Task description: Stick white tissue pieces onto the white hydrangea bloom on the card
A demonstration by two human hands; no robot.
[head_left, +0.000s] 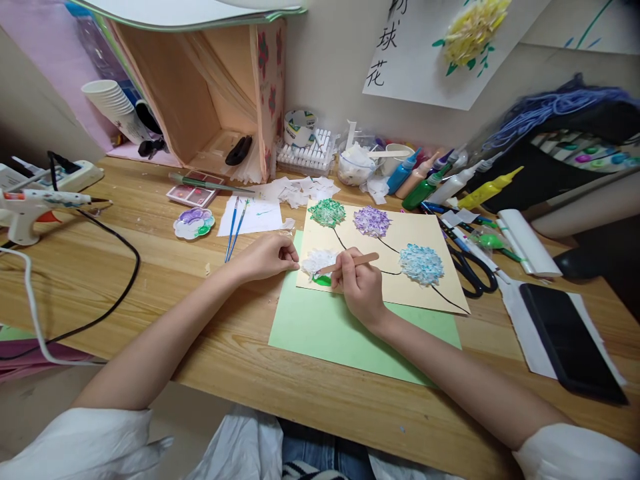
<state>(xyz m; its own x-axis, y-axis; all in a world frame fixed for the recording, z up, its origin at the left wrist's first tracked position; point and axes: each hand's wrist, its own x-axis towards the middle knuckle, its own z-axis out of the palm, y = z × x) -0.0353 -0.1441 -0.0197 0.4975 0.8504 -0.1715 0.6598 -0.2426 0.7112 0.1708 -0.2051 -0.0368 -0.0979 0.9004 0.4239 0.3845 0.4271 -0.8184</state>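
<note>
My right hand is closed around a wooden craft stick, its far end touching a white textured flower on the cream card. A green painted patch shows just below that flower. Green, purple and blue textured flowers stand on the same card, with thin black stem lines. My left hand rests at the card's left edge, fingers curled together; whether it pinches anything is hidden. Beneath the card lies a light green sheet.
Left of the card lie two thin brushes, a paint palette and a glue gun with cables. Paint bottles and a tub of white pulp line the back. Scissors and a phone lie right.
</note>
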